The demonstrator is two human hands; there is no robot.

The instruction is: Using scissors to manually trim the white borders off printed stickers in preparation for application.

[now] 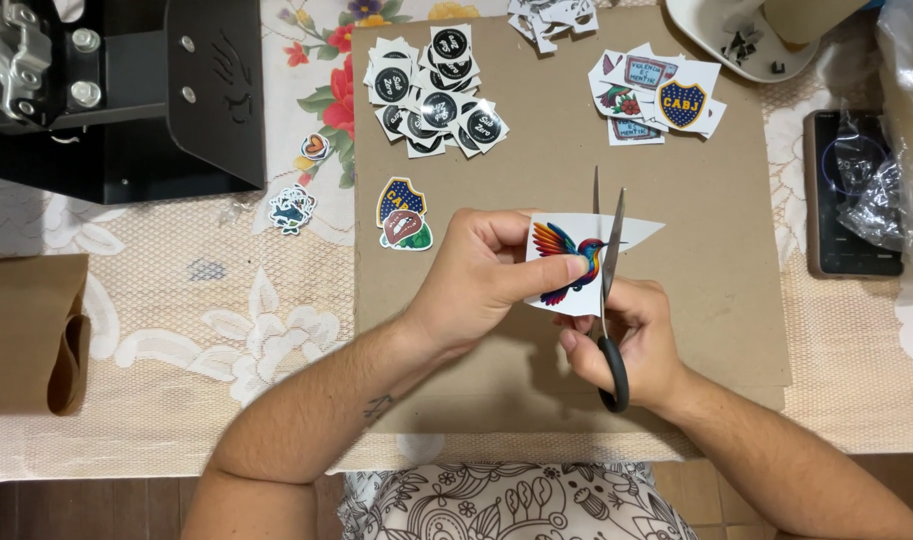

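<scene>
Head view, round stickers [434,92], phone [853,195], press [116,95]

one scissors [608,290], one phone [852,195], two hands [476,280]

White paper piece, colourful hummingbird print [574,262], held above cardboard; black-handled scissors [608,290] blades open, upright.

Lace tablecloth [176,330] w/ floral print, wood floor [76,510] below.
</scene>
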